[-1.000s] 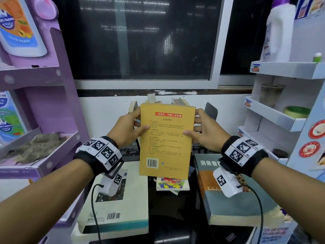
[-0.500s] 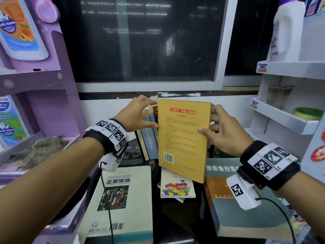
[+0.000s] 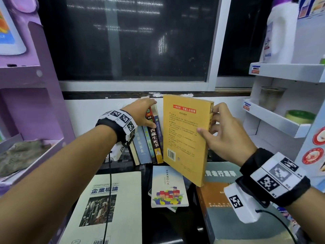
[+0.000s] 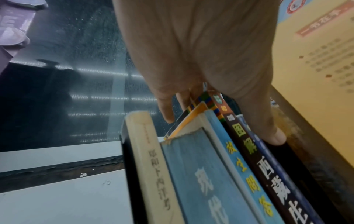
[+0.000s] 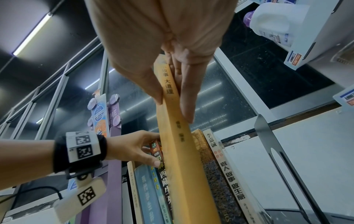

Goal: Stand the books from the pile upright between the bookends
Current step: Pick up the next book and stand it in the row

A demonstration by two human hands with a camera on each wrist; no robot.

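My right hand (image 3: 207,120) pinches a yellow book (image 3: 184,138) by its spine (image 5: 178,151), thumb on the back cover and fingers on the far side. The book is upright, above the table, and it is over a gap in the row of standing books (image 3: 149,143). My left hand (image 3: 146,113) grips the tops of the books left of that gap (image 4: 201,166), fingers behind them and thumb on a spine. More books (image 5: 226,166) stand right of the yellow one, before the black right bookend (image 5: 268,136). The left bookend's black edge (image 4: 124,151) shows beside the leftmost book.
Three books lie flat on the black table: a large white one (image 3: 109,199), a small one with coloured blocks (image 3: 168,187) and a large grey-orange one (image 3: 228,208). A purple shelf unit (image 3: 26,85) stands left and a white one (image 3: 281,71) right. The window (image 3: 123,41) is behind.
My left hand has let go of the yellow book and moved onto the tops of the standing books. My right hand alone has carried the yellow book back toward the row.
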